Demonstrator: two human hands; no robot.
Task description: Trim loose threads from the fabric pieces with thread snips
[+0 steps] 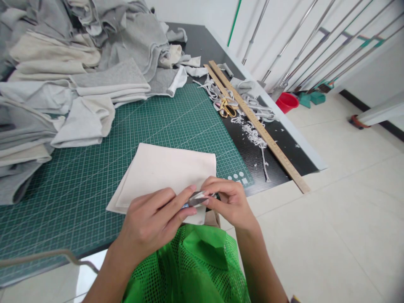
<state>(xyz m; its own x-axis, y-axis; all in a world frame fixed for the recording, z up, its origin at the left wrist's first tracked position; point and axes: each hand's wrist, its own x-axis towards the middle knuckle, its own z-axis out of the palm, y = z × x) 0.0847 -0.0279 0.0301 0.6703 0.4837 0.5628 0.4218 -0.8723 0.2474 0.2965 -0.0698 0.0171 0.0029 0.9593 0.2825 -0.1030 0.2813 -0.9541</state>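
Observation:
Small metal thread snips [198, 199] with a bit of blue at one end are between my two hands, just above the near edge of the table. My left hand [151, 219] is closed round the blue end. My right hand [229, 200] pinches the metal blades between thumb and fingers; whether a thread or scrap lies there too is hidden. Under and behind the hands lies a folded cream cloth [170, 168], flat on the green cutting mat [176, 122], its near edge partly covered by my fingers.
Heaped grey and cream fabric pieces [126, 46] cover the mat's left and back. On the right are gold-handled scissors [226, 108], a long wooden ruler [261, 128] overhanging the table edge, and white cord scraps [254, 132]. Beyond stand a red bucket [287, 102] and several mop poles.

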